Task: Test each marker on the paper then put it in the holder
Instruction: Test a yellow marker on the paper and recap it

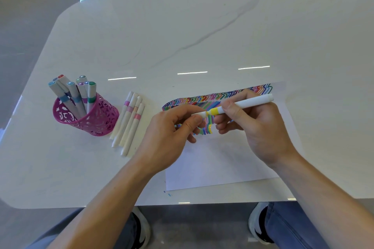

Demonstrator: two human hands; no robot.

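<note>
Hands meet just above the paper [218,163]: the right hand [257,127] grips the yellow marker [249,102] by its barrel, and the left hand [172,127] pinches the white cap [199,115] at its tip. Coloured strokes fill the paper's far part. Four loose markers [129,123] lie on the surface [182,36] beside the pink holder [97,119], where others stand.

Table [202,26]: white stone-look top, grey veining, high gloss, mirrors strip lights. Paper [212,163], near right edge: thin white sheet, matt. Holder [97,121], near left edge: pink pierced wall, mild sheen; painted metal or plastic, cannot tell. Loose markers [129,121] beside it: smooth white plastic barrels, satin finish. Yellow-banded marker [247,103] and its cap [199,115]: same plastic. Floor [30,16] past far left corner: polished, reflective. Trousers [293,226] below near edge: blue denim cloth, matt.
</note>
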